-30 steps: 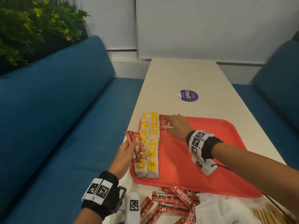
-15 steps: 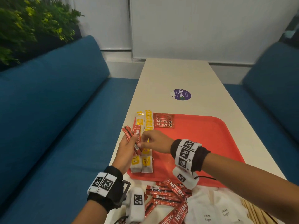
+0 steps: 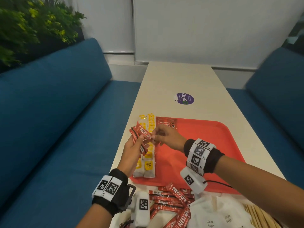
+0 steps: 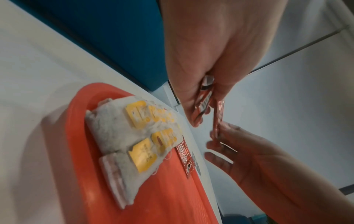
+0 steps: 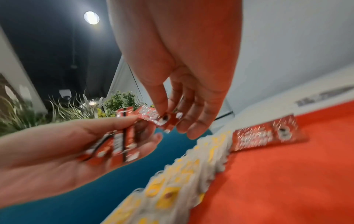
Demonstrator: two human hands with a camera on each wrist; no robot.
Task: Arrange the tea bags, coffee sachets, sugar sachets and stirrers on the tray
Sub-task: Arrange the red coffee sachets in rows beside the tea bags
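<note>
Left hand (image 3: 131,148) gripped a small bundle of coffee sachets (image 3: 139,137), fingers curled round it, held above the tray's left edge. Right hand (image 3: 166,137) pinched the end of one sachet (image 5: 164,119) from that bundle between thumb and forefinger; its other fingers hung loosely curled. On the red tray (image 3: 205,142) I noted two rows of tea bags (image 3: 148,162) along the left side, and one coffee sachet (image 3: 166,123) lying flat at the far left, just beside them. More coffee sachets (image 3: 171,198), sugar sachets (image 3: 218,216) and stirrers (image 3: 263,218) lay on the table (image 3: 177,79) near me, off the tray.

Risks, as I judged them: the bundle was fanned, so pulling one sachet could drag a neighbour loose onto the tea bags below. The pinch was at the very end; slick foil might slip. A hand lowered carelessly could scatter the tea-bag rows.
</note>
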